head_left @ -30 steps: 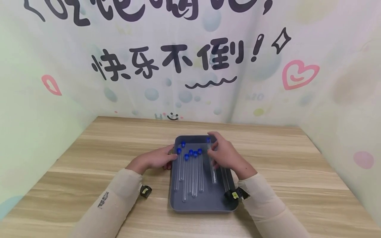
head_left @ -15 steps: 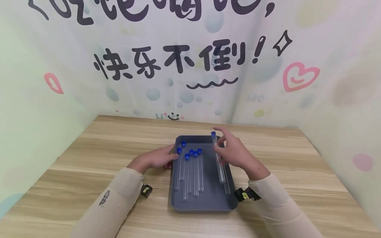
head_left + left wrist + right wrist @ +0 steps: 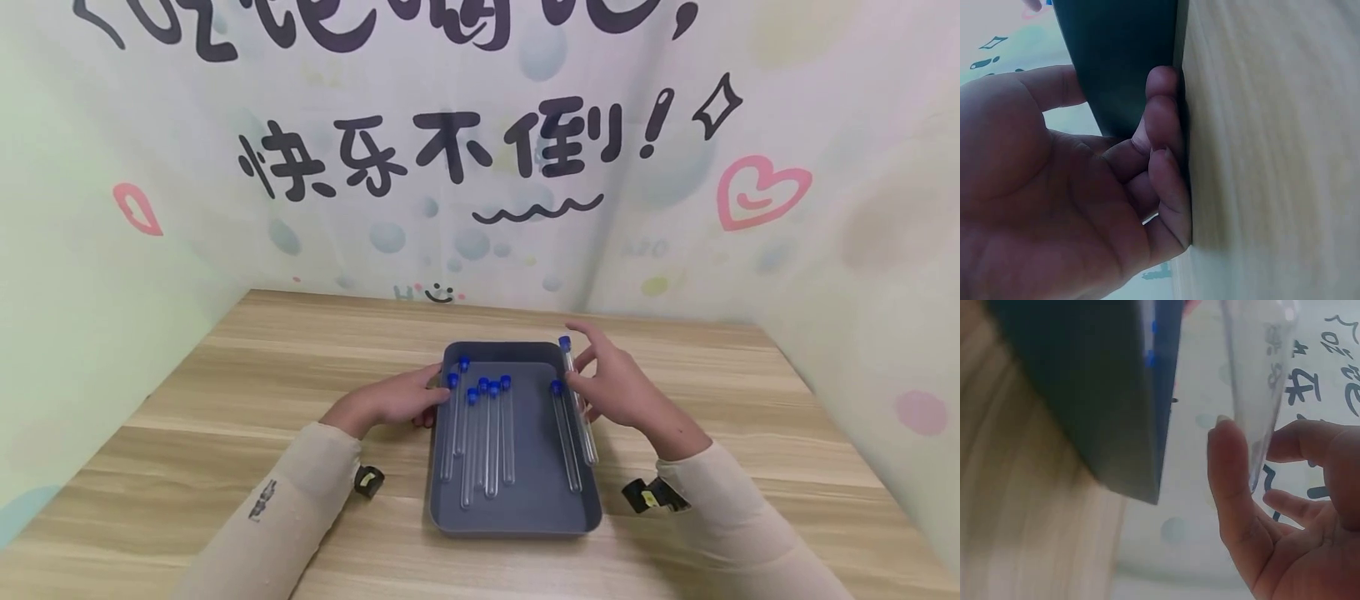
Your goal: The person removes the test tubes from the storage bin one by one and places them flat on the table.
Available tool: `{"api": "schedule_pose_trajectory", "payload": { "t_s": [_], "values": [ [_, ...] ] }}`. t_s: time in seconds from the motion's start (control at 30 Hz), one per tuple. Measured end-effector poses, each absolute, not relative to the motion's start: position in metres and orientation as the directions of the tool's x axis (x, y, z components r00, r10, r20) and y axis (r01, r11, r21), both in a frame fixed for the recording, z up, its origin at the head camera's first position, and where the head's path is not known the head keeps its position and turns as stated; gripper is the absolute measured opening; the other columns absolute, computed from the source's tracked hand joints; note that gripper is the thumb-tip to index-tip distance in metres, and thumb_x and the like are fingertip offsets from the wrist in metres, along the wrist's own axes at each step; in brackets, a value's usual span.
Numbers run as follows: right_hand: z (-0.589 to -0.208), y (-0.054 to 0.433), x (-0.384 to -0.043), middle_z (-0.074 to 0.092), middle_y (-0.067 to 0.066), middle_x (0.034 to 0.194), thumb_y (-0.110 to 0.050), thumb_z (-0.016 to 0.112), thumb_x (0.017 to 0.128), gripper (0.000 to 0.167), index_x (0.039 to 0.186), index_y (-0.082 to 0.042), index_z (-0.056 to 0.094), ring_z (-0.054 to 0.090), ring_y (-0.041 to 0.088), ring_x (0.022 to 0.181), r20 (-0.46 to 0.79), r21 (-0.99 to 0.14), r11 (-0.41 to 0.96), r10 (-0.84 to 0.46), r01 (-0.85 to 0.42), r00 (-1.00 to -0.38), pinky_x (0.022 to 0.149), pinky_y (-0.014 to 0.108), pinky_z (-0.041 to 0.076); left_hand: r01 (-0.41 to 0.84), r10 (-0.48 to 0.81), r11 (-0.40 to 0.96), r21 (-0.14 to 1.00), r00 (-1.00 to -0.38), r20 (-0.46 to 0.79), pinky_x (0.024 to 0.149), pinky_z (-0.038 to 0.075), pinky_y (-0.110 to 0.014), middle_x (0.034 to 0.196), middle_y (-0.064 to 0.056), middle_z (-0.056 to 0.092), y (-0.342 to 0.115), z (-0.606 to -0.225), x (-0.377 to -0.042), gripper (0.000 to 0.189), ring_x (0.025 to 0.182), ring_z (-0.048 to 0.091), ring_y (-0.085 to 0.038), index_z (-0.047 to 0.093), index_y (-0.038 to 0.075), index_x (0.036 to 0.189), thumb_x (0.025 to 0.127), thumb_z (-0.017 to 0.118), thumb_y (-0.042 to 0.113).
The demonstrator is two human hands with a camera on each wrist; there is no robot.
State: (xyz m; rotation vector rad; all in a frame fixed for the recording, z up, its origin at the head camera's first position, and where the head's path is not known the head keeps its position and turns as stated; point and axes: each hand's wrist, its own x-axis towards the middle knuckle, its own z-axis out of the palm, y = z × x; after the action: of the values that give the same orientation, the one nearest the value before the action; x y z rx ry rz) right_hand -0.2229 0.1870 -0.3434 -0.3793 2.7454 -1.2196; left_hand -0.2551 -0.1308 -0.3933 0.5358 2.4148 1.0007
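Note:
My right hand (image 3: 613, 385) pinches a clear test tube (image 3: 580, 408) with a blue cap, between thumb and fingers. The tube slants over the right rim of the grey tray (image 3: 517, 518); in the right wrist view the held test tube (image 3: 1257, 375) is above the tray wall (image 3: 1125, 425). My left hand (image 3: 396, 398) holds the tray's left side, thumb at the rim. Curled fingers (image 3: 1163, 122) lie against the outer wall in the left wrist view. One capped tube (image 3: 567, 437) lies along the tray's right side. Several more capped test tubes (image 3: 491, 442) lie in its left half.
The tray stands on a wood-grain table (image 3: 300, 350). Behind it hangs a pale printed backdrop (image 3: 360, 250) with dark lettering. A black wrist device (image 3: 651, 495) is by the right sleeve, and another black wrist device (image 3: 367, 481) by the left.
My right hand has lifted the pinched tube from inside the tray and carried it rightward to the right rim. The tube along the right side is now uncovered. The left hand stays put.

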Motion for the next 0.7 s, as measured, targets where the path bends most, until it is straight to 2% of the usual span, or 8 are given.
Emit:
{"api": "schedule_pose_trajectory", "payload": {
  "t_s": [0.43, 0.7],
  "values": [
    [-0.366, 0.217, -0.223, 0.057, 0.026, 0.114, -0.003, 0.053, 0.094, 0.073, 0.158, -0.013, 0.02, 0.061, 0.02, 0.052, -0.006, -0.728, 0.666, -0.242, -0.161, -0.97, 0.05, 0.036, 0.056, 0.173, 0.522, 0.646, 0.744, -0.811, -0.264, 0.068, 0.049, -0.032, 0.079, -0.01, 0.062, -0.13, -0.396, -0.256, 0.059, 0.069, 0.057, -0.02, 0.021, 0.016, 0.161, 0.107, 0.041, 0.025],
    [-0.374, 0.224, -0.227, 0.057, 0.027, 0.114, -0.003, 0.051, 0.094, 0.071, 0.157, -0.011, 0.02, 0.062, 0.02, 0.052, -0.045, -0.738, 0.665, -0.223, -0.118, -0.974, 0.051, 0.038, 0.057, 0.181, 0.519, 0.654, 0.735, -0.814, -0.261, 0.067, 0.05, -0.033, 0.079, -0.01, 0.063, -0.128, -0.393, -0.255, 0.059, 0.069, 0.058, -0.021, 0.02, 0.016, 0.161, 0.106, 0.041, 0.026]
  ]
}}
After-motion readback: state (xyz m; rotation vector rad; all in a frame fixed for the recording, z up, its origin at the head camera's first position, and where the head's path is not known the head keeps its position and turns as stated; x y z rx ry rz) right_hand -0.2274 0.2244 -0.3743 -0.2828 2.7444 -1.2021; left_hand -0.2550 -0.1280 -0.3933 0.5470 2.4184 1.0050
